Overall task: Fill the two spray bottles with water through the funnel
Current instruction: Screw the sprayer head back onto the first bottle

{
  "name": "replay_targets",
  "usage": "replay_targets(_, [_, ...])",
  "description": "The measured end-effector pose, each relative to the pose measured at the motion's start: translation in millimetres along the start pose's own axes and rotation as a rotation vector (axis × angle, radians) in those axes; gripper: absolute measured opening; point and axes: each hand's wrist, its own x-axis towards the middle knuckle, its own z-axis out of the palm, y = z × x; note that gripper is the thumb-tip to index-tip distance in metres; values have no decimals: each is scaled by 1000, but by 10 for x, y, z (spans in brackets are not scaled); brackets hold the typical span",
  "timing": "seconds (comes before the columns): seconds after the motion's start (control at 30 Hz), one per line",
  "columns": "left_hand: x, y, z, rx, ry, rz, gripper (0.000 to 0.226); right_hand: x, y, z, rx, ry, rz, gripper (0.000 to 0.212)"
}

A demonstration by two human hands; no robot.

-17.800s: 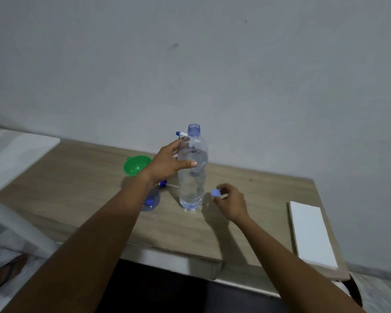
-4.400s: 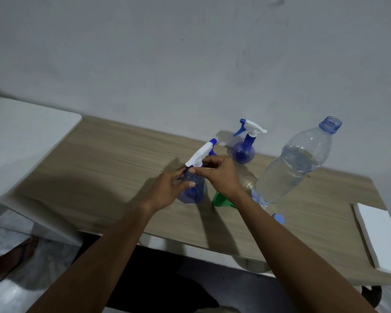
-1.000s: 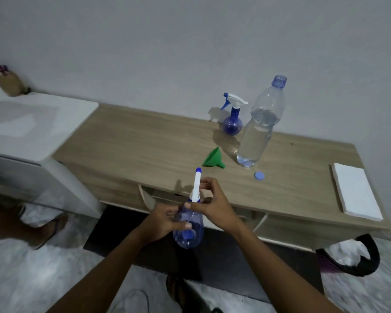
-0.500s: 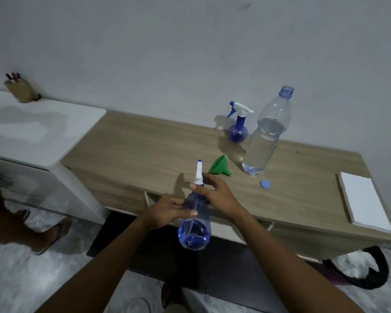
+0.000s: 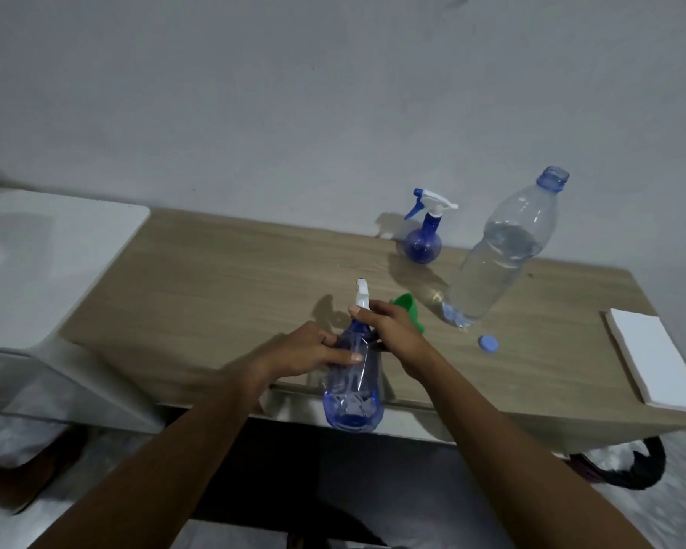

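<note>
Pale wood-grain tabletop (image 5: 214,295); filling looks not yet begun, both spray bottles seemingly empty, heads on.
Tall clear plastic water bottle (image 5: 499,251) stands uncapped, part full. Over the near edge, left hand (image 5: 305,350) wraps a translucent blue spray bottle (image 5: 353,386); right hand (image 5: 389,326) curls round its white sprayer neck. Another round blue spray bottle (image 5: 422,241) stands behind; glossy green cone funnel (image 5: 408,305) and small blue cap (image 5: 488,343) lie loose.
</note>
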Motion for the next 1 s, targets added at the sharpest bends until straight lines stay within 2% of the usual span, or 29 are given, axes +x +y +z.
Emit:
replay_targets(0.1, [91, -10, -92, 19, -32, -7, 29, 91, 15, 22, -52, 9, 3, 35])
replay_targets(0.27, [177, -75, -195, 27, -66, 0, 35, 177, 5, 63, -70, 0, 26, 29])
replay_targets(0.77, [175, -95, -306, -21, -94, 6, 29, 277, 33, 145, -5, 12, 41, 29])
replay_targets(1.0, [145, -80, -293, -23, -113, -8, 32, 273, 48, 115, -58, 7, 26, 38])
